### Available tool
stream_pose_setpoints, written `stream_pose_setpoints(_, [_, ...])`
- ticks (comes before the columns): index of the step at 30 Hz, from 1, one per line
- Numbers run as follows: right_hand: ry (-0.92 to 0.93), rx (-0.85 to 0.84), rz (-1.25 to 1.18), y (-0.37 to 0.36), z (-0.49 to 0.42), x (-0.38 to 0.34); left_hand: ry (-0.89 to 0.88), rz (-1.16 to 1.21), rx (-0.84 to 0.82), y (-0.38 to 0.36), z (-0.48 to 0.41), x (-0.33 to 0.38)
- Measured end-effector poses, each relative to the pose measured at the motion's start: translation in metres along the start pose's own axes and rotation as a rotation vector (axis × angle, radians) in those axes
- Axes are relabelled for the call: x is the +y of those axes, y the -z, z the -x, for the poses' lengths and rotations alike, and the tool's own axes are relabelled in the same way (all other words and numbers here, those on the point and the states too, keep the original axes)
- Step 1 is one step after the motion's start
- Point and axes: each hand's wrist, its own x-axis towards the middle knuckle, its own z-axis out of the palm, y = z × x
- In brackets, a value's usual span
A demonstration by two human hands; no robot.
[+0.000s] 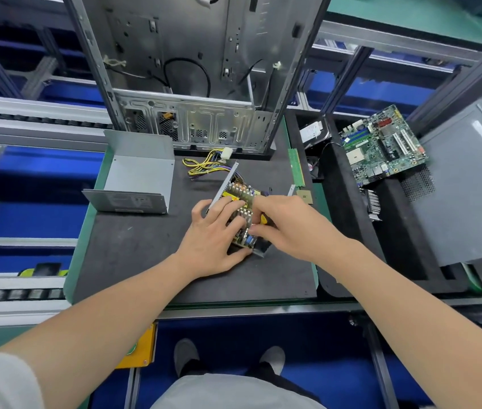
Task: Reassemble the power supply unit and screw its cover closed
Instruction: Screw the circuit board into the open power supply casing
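Left hand (pixel 213 234) and right hand (pixel 287 225) grip the circuit board (pixel 240 196) seated in the open power supply case (pixel 224 184), cover (pixel 142 175) lying left of it

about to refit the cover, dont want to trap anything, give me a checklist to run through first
1. Power supply unit steadied: ok, left hand holds it, fingers on top, thumb at near end.
2. Board seated in tray: cannot tell, hands cover it.
3. Right hand free: cannot tell, fingers curled onto the board.
4. Cover in reach: ok, apart on the mat, left of the unit.
5. Wire bundle clear: ok, loose beyond the far end.
6. Screws, driver ready: cannot tell, none plainly visible.
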Motion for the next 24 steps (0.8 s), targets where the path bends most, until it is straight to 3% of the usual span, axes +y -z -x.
stream_pose_setpoints(8, [-0.177,-0.015,0.378,0.001,-0.022,-0.02,-0.003,0.002,0.022,0.001,0.0,0.001])
stream_pose_setpoints(13, [0.218,-0.254,0.382,0.021,-0.022,-0.014,0.007,0.001,-0.002,0.001,0.001,0.0])
stream_pose_setpoints(16, [0.314,-0.297,0.453,0.023,-0.024,-0.013,0.007,0.007,-0.012,0.001,0.001,0.0])
stream_pose_setpoints(19, [0.205,-0.207,0.496,0.018,-0.027,-0.017,0.01,0.003,-0.005,0.0,0.001,0.0])
stream_pose_setpoints(24, [-0.238,-0.082,0.494,0.004,-0.031,-0.026,0.008,0.006,-0.017,0.001,0.001,-0.001])
